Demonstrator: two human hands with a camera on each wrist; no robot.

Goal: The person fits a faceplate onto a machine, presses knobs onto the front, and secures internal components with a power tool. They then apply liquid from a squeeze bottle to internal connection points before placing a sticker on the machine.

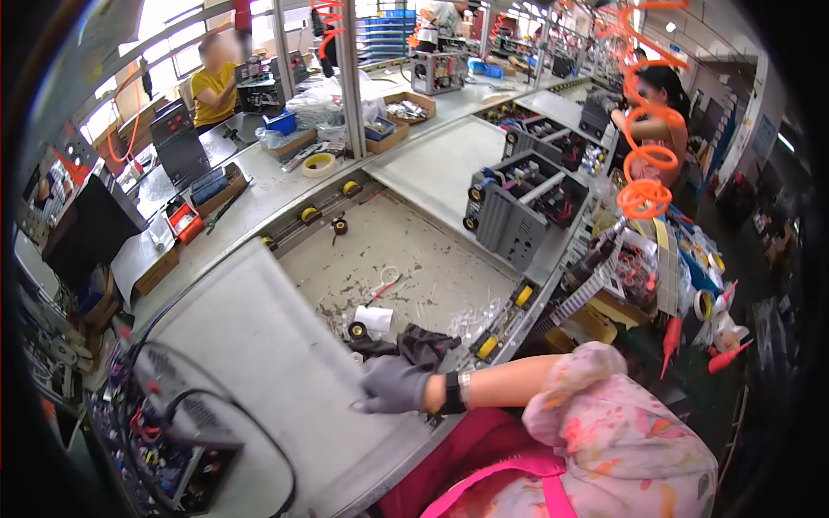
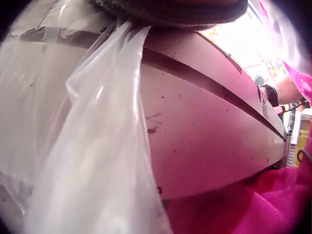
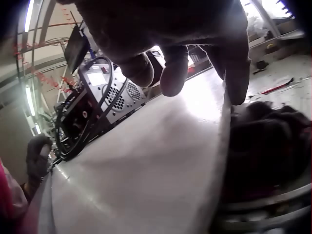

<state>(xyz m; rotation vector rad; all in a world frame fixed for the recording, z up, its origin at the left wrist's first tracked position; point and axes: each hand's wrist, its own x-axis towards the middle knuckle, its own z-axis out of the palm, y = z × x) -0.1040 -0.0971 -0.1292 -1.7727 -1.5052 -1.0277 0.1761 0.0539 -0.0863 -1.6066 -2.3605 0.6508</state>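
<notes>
A light grey board point(image 1: 250, 337) lies at the lower left in the head view. My gloved right hand point(image 1: 393, 386) is at its right edge; in the right wrist view, extended fingers point(image 3: 175, 73) touch the board point(image 3: 146, 156) near that edge. An open computer chassis point(image 1: 203, 470) with black cables stands at the board's far left end. My left hand is outside the head view but appears gloved point(image 3: 38, 158) at the board's other end. Clear plastic point(image 2: 107, 126) hangs gathered beneath the left glove point(image 2: 180, 13); its fingers are hidden.
Dark cloth point(image 1: 423, 347), a white roll point(image 1: 374, 319) and a red-handled tool point(image 1: 382, 292) lie beyond the right hand. Grey chassis point(image 1: 518, 211) stand on another board point(image 1: 440, 164). Orange coiled hoses point(image 1: 643, 197) hang at right. Two people work at the benches.
</notes>
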